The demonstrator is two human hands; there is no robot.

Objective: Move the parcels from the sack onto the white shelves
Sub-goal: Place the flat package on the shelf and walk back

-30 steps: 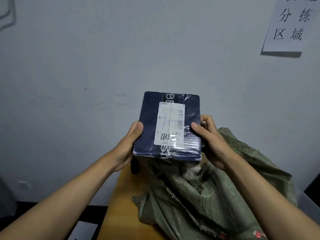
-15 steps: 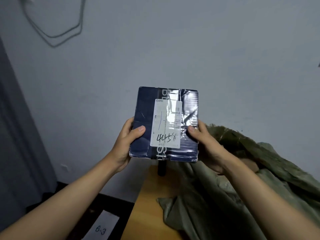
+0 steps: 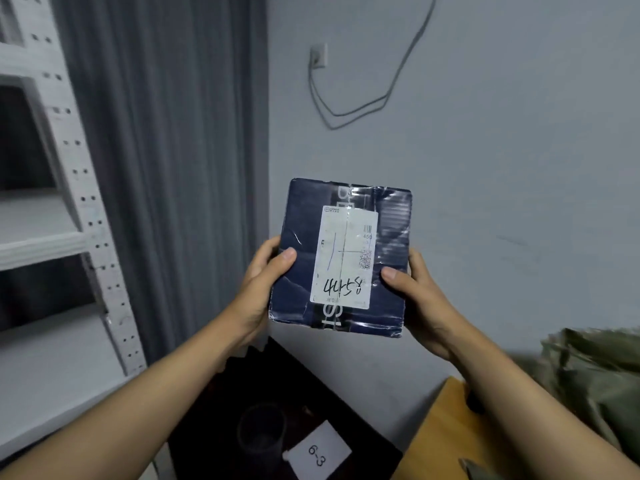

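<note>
Navy-blue taped parcel box (image 3: 341, 258) with white label was gripped by left hand (image 3: 258, 289) and right hand (image 3: 420, 299) | view had swung from green woven sack (image 3: 595, 372) toward white metal shelves (image 3: 69, 216) | parcel held mid-air, placement likely next.

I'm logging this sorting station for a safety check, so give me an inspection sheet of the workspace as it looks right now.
Surface: wooden table at lower right, its corner showing.
Job's things: dark blue parcel with white label handwritten 44458, held in the air; green sack on the table; white shelves at left.
Clutter: paper marked 6-3 and a clear cup below.
Grippers: left hand and right hand grip the parcel's sides.
Cables: wall cable hangs looped from a socket.
Surroundings: grey curtain, pale wall.
</note>
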